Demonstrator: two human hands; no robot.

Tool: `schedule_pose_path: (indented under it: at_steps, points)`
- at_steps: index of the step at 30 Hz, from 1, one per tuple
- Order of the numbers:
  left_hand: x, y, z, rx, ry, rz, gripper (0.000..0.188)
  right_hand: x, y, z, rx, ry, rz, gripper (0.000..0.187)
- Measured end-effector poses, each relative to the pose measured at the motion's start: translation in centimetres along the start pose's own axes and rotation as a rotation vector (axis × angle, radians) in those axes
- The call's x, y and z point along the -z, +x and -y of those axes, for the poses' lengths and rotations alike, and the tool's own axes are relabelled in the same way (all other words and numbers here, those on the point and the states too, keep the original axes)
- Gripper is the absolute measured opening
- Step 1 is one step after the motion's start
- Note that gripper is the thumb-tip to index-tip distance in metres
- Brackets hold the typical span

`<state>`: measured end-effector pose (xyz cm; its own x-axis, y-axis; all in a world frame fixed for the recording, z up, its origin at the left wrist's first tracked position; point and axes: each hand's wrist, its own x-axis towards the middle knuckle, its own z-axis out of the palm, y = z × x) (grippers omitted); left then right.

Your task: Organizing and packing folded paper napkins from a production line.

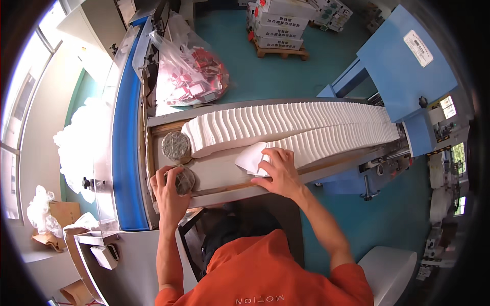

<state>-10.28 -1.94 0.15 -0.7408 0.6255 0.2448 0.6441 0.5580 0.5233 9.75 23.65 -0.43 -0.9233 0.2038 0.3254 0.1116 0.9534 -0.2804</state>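
My left hand (170,193) is closed around the side of a round, grey-brown block (185,181) that looks wrapped in clear film or tape. A second such block (176,146) stands just beyond it, against the end of the far row of white paper pieces (224,127). My right hand (278,173) grips the near end of the other row of white paper pieces (326,140). Its thumb and fingers are on a few white sheets (251,158) that lean over at the left. Both rows lie in a long tray (219,171) with a raised front edge.
A blue machine (408,66) stands at the tray's right end. On the left runs a blue rail (128,148) with a clear panel. Behind the tray sits a clear bag (191,76) of red and white pieces. White boxes (279,31) are stacked on a wooden pallet (280,52).
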Motion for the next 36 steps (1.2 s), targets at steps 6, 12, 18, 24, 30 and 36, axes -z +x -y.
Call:
schedule_pose_path:
  at_steps: [6,12,18,24,30,36]
  points:
    - [-6.2,0.9,-5.6,-0.261,-0.181,0.179,0.062,-0.5,0.1,1.0,-0.014,0.025,0.018,0.041]
    - [-7.3,2.2,-6.6,-0.293,-0.305,0.218,0.063,-2.2,3.1,2.3,-0.017,-0.120,-0.076,0.038]
    - [-4.7,1.8,-4.5,-0.174,-0.243,0.195,0.067,-2.0,3.9,1.3,0.070,-0.249,0.100,0.009]
    - [-4.9,2.4,-5.4,-0.196,-0.231,0.118,0.057,1.5,3.0,0.6,0.263,-0.090,0.252,0.008]
    - [-3.7,8.0,-1.4,-0.009,-0.071,-0.307,0.021,3.1,7.5,-2.2,-0.165,0.379,-0.137,0.009]
    - [-2.8,11.2,7.6,0.378,-0.353,0.385,0.079,-1.9,11.3,-7.6,-0.548,0.575,-0.109,0.012]
